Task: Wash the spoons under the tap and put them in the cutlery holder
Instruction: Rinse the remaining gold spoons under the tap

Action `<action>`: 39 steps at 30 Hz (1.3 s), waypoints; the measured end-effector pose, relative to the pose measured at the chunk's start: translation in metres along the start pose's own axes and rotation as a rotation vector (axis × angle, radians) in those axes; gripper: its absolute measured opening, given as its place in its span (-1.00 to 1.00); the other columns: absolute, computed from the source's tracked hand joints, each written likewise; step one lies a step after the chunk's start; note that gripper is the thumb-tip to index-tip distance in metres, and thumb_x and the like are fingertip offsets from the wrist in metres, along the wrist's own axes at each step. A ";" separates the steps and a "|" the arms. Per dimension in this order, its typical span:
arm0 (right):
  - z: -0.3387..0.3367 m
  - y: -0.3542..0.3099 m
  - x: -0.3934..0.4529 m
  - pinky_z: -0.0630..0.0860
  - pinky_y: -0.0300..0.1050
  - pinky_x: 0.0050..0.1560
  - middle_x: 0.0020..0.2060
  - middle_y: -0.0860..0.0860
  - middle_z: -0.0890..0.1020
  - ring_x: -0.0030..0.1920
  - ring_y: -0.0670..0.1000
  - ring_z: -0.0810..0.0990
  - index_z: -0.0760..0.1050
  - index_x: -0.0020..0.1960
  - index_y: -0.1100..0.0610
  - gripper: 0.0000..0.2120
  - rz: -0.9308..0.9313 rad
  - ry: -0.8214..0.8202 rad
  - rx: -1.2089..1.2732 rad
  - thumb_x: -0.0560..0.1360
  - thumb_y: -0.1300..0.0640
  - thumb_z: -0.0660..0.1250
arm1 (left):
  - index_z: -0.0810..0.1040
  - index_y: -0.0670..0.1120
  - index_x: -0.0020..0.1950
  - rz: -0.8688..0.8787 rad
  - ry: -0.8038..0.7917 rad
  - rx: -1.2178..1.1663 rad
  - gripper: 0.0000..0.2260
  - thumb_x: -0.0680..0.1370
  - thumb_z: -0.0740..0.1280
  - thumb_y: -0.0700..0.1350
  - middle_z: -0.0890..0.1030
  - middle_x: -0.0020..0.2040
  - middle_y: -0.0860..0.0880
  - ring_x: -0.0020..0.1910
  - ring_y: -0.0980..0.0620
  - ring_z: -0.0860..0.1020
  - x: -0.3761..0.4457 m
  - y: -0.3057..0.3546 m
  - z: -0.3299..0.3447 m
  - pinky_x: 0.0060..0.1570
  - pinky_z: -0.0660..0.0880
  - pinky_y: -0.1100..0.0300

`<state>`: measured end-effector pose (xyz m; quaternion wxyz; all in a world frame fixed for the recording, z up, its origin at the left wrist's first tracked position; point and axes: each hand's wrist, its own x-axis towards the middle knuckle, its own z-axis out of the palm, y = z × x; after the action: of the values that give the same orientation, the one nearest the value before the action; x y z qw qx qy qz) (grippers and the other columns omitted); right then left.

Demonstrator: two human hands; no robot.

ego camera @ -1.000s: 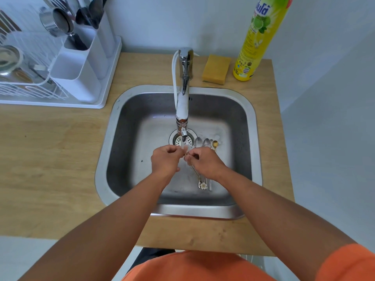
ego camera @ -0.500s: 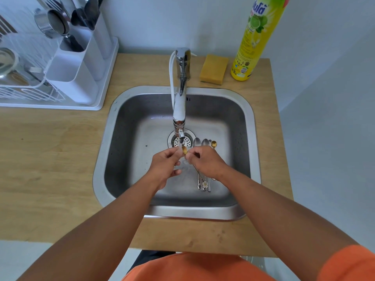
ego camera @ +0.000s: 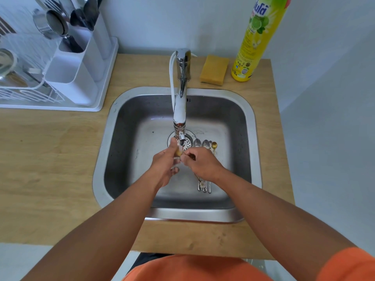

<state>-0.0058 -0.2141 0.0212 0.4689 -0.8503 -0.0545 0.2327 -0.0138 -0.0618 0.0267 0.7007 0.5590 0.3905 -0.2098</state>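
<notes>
Both hands meet under the tap (ego camera: 181, 110) in the steel sink (ego camera: 142, 122). A small gold spoon (ego camera: 178, 152) shows its bowl between them in the running water. My right hand (ego camera: 199, 164) grips its handle, and the fingers of my left hand (ego camera: 165, 163) rub the bowl. Several more spoons (ego camera: 205, 145) lie side by side on the sink floor, right of the drain, partly hidden by my right hand; one is gold (ego camera: 214, 145). The white cutlery holder (ego camera: 81, 63) stands at the back left with utensils in its far compartments.
A white dish rack (ego camera: 26, 92) with metal ware sits left of the holder on a white tray. A yellow sponge (ego camera: 214, 70) and a tall yellow dish-soap bottle (ego camera: 254, 41) stand behind the sink on the right. The wooden counter (ego camera: 50, 159) surrounds the sink.
My hands have stayed under the tap, shifting slightly as they rub the gold spoon; its bowl now shows between my fingers. The spoons on the sink floor have not moved.
</notes>
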 end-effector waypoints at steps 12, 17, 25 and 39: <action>-0.004 0.008 -0.005 0.38 -0.27 -0.32 -0.41 -0.26 0.58 -0.41 -0.24 0.48 0.60 -0.24 0.00 -0.77 -0.003 -0.016 -0.001 0.57 0.11 0.29 | 0.73 0.01 0.18 -0.018 -0.267 0.003 -0.74 0.73 0.24 -0.02 0.68 -0.12 0.11 -0.30 0.19 0.51 0.000 -0.013 -0.013 -0.27 0.45 0.25; -0.003 0.007 -0.007 0.43 -0.15 -0.31 -0.42 -0.13 0.54 -0.42 -0.17 0.43 0.57 -0.24 -0.01 -0.75 -0.005 -0.006 0.026 0.60 0.06 0.30 | 0.72 -0.02 0.04 -0.008 -0.213 0.023 -0.65 0.39 0.53 0.17 0.64 -0.25 0.07 -0.30 0.18 0.54 -0.002 -0.011 -0.013 -0.26 0.47 0.23; -0.004 0.009 -0.012 0.38 -0.36 -0.38 -0.43 -0.28 0.57 -0.44 -0.23 0.47 0.60 -0.21 0.02 -0.67 0.047 0.022 0.046 0.66 -0.10 0.30 | 0.75 0.02 -0.01 0.140 -0.085 0.275 -0.82 0.49 0.56 0.09 0.74 -0.22 0.13 -0.12 0.10 0.63 -0.005 -0.013 -0.013 -0.23 0.51 0.19; -0.010 0.001 -0.013 0.35 -0.27 -0.36 -0.34 -0.15 0.62 -0.41 -0.18 0.42 0.64 -0.16 0.07 -0.77 0.199 -0.110 0.549 0.66 0.11 0.34 | 0.64 0.07 0.29 0.077 -0.444 0.055 -0.76 0.71 0.25 0.01 0.70 0.03 0.06 -0.07 0.14 0.62 -0.006 -0.005 -0.020 -0.09 0.42 0.15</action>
<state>-0.0134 -0.2268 0.0293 0.6525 -0.6790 0.0691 0.3292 -0.0278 -0.0452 0.0268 0.7614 0.5325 0.1992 -0.3114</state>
